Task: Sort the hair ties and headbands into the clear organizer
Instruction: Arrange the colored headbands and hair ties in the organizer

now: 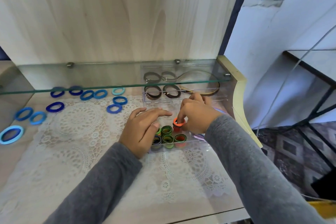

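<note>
1. While my right hand (pixel 195 116) pinches the orange hair tie (pixel 179 122) between thumb and curled fingertips, right of centre in the frame, I aim to lower it flat onto the red stack (pixel 177 129) beneath it in the clear organizer (pixel 163 149), so it does not roll off sideways.
2. My left hand (pixel 143 127) lies over the organizer's left edge, fingers loosely stretched, holding nothing. I judge it best used to steady the box, though I cannot tell whether it presses down.
3. Green stacks (pixel 167 130) stand just beside the red one, so a careless nudge could topple them.
4. Brown headbands (pixel 152 92) sit in the far compartment, under the glass shelf (pixel 72 78).
5. Blue hair ties (pixel 54 106) lie scattered on the lace cloth (pixel 81 123) at the left of the frame, well apart from the organizer. The shelf's edge overhangs the farthest ones and may hamper my reach.
</note>
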